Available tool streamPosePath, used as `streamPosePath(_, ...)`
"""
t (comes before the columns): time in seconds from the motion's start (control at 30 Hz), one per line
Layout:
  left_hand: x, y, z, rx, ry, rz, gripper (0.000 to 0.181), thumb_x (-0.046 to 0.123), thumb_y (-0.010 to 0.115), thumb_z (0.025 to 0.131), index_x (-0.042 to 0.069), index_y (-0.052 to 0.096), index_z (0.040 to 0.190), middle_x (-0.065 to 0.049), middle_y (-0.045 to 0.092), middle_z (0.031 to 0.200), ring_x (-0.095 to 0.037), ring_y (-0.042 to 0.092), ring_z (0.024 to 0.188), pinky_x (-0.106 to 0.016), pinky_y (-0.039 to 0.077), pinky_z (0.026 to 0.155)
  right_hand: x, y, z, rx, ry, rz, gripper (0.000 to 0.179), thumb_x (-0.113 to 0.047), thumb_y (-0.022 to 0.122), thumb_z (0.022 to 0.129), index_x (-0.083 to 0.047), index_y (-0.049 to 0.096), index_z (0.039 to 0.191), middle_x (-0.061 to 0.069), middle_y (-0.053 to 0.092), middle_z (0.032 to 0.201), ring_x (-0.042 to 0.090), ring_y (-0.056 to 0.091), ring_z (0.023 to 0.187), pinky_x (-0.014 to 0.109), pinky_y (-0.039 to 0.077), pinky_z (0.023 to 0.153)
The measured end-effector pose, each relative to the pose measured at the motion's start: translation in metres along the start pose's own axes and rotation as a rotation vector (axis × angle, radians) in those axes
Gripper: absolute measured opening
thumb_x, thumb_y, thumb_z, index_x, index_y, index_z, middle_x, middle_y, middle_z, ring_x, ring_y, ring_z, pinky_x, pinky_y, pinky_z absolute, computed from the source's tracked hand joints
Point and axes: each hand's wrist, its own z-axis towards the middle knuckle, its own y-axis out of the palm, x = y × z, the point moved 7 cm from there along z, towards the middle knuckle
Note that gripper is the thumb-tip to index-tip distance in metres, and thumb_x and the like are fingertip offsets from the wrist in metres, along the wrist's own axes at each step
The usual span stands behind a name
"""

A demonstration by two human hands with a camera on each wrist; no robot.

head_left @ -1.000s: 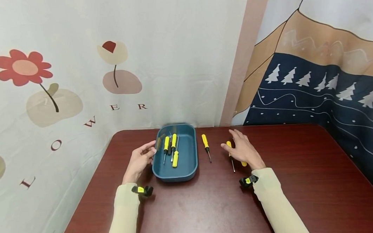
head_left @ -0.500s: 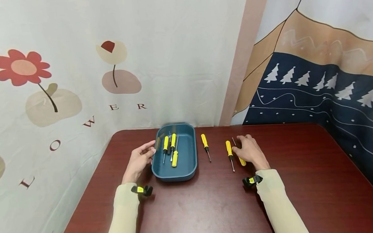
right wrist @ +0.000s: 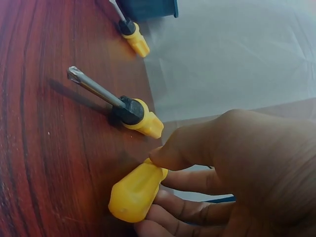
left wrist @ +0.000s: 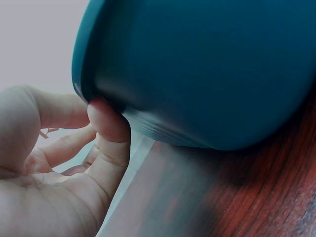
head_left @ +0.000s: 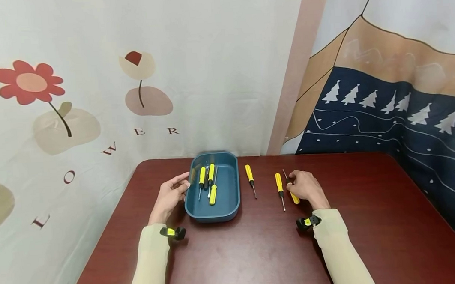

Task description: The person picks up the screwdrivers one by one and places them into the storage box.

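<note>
In the head view my left hand (head_left: 168, 199) is at the left side of a blue rectangular tray (head_left: 230, 189). Its thumb (left wrist: 109, 122) presses the tray's outer wall just below the rim, with the other fingers loosely extended beside it. My right hand (head_left: 309, 189) pinches a screwdriver (head_left: 294, 198) between thumb and fingers, near the front of its yellow handle (right wrist: 136, 195). That screwdriver still lies low over the table, shaft pointing away. Just left of it lies another yellow-handled screwdriver (head_left: 279, 184), its tip toward me.
A further yellow screwdriver (head_left: 250, 175) lies between the tray and the right hand. Inside the tray are several screwdrivers (head_left: 212, 194) with yellow handles. The dark red table (head_left: 234, 261) ends at a printed curtain (head_left: 225, 95) behind it.
My right hand has shifted right, off the nearer screwdriver, lowered onto the one beside it and closed its fingers on the handle. The left hand stays at the tray.
</note>
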Motion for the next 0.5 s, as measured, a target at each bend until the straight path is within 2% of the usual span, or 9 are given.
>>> streamPosePath(0.23,-0.0017,0.002,0.0005,0.001,0.004,0.016,0.042,0.015,0.06,0.104,0.016,0.058,0.146,-0.014,0.06,0.113,-0.012,0.053,0.07,-0.027,0.047,0.061,0.0025,0.0025,-0.001,-0.006,0.028,0.014,0.041,-0.017,0.068,0.093,0.004,0.064,0.129,0.013,0.066,0.095,0.021,0.058,0.071,0.029,0.046,0.062)
streamPosePath(0.5,-0.0003,0.0006,-0.0027,0.01,-0.002,0.026,0.042,0.016,0.061,0.104,0.016,0.058,0.146,-0.016,0.061,0.116,-0.012,0.054,0.075,-0.026,0.048,0.064,0.0014,0.0037,-0.0012,0.0,0.041,0.026,0.042,-0.017,0.069,0.093,0.005,0.064,0.129,0.016,0.067,0.101,0.021,0.059,0.069,0.028,0.047,0.059)
